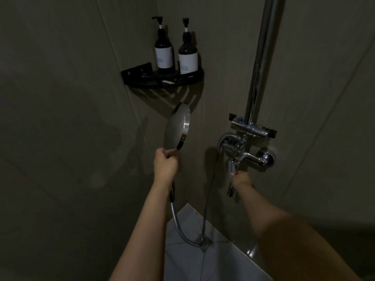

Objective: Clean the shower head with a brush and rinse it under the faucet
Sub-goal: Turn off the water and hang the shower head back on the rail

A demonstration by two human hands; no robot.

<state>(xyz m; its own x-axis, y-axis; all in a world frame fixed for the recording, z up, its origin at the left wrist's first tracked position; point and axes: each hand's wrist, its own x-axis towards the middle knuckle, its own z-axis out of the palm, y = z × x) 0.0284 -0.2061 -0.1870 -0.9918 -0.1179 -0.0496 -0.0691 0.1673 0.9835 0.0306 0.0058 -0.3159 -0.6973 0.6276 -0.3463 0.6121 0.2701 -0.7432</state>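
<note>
Both hands are raised in the dim stall: the left hand (165,164) is curled tight round the dark handle of the round silver shower head (177,126), held upright with its flat face turned leftward, its ribbed metal hose (178,224) looping down; the right hand (241,177) grips the lever under the chrome wall faucet (246,153). No brush shows and no water runs, so rinsing seems the step in hand; next, the lever must be worked and the head brought under the spout; beyond, two dark pump bottles (176,51) stand on a black corner shelf (162,81).
</note>
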